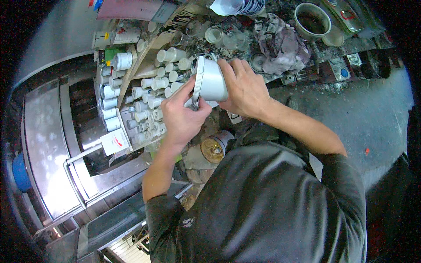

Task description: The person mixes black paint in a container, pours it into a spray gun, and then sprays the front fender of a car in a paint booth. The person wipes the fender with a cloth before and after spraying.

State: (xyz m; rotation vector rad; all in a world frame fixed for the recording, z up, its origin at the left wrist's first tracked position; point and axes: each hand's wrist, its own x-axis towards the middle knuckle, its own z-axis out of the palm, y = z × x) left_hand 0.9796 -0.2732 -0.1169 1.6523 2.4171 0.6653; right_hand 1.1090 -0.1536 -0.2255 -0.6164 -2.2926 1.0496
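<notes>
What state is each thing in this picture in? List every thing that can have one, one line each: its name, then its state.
White tub: tipped on its side, held in both hands.
Left hand: closed on the tub's rim.
Right hand: wrapped around the tub's body.
Small white bottles: capped, packed in a tray.
Metal pot: upright, open.
Rag: crumpled.
Tin can: lying on its side.

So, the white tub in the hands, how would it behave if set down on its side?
The tub looks rigid, probably light plastic. Its round, tapered wall suggests it would roll in a curve. The right hand wraps it fully; the left hand steadies its rim, so the smooth wall may be slippery.
</notes>
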